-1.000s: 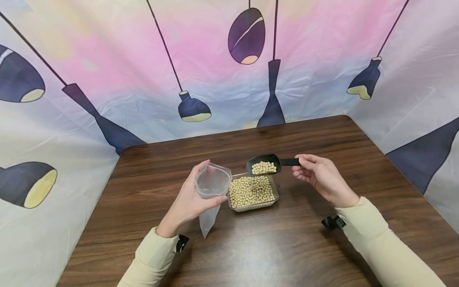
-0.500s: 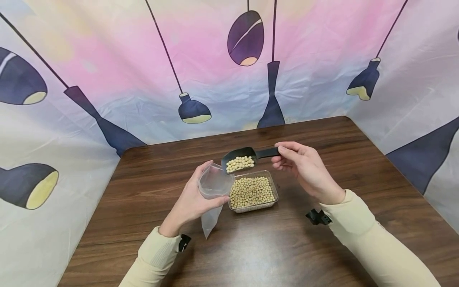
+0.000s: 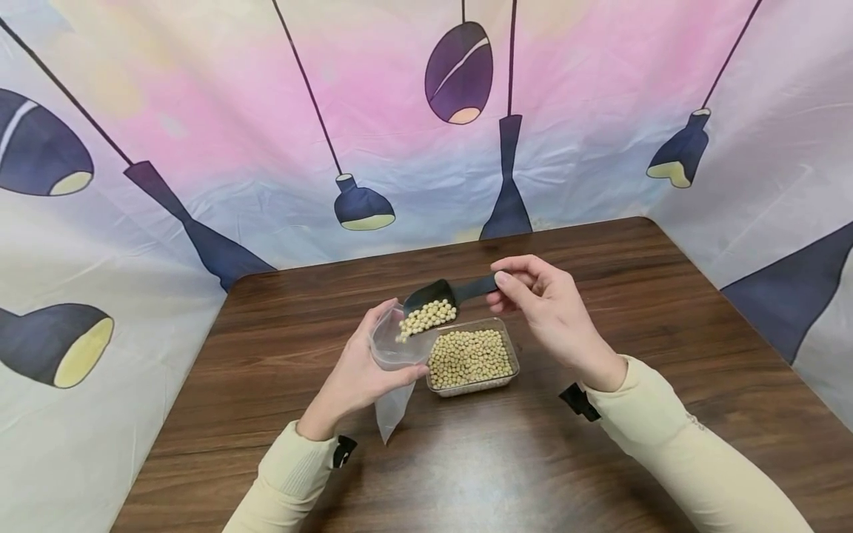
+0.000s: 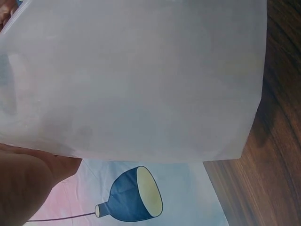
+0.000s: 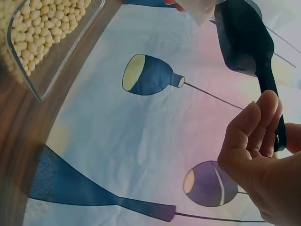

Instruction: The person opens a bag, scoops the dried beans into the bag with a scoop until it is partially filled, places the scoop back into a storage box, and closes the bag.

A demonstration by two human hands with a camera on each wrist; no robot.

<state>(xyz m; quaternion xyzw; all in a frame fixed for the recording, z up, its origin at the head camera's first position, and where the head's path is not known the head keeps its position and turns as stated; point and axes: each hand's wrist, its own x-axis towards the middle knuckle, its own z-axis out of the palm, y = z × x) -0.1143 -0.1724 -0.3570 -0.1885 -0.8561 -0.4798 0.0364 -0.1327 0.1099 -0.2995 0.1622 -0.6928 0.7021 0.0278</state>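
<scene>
My left hand [image 3: 356, 374] grips a translucent plastic bag [image 4: 141, 84] near its top, thumb and fingers spread round the round, wide mouth. The bag's lower corner hangs below that hand. Between thumb and fingers, my right hand [image 3: 549, 307] pinches the handle of a black scoop [image 3: 433, 294]. The scoop tilts down to the left over the bag's mouth, and soybeans [image 3: 426, 317] spill from its lip into the bag. In the right wrist view the scoop [image 5: 244, 40] shows its dark underside. Below it, a clear plastic tray [image 3: 474, 386] on the table holds more soybeans.
The brown wooden table [image 3: 320, 303] reaches back to a cloth backdrop [image 3: 266, 111] printed with hanging lamps. Cloth also hangs along the left and right sides. Black straps with small devices [image 3: 580, 402] sit at both wrists.
My right hand has carried the loaded scoop left from above the tray to the bag's mouth and tipped it. Beans have slid to its lip. The left hand has hardly moved.
</scene>
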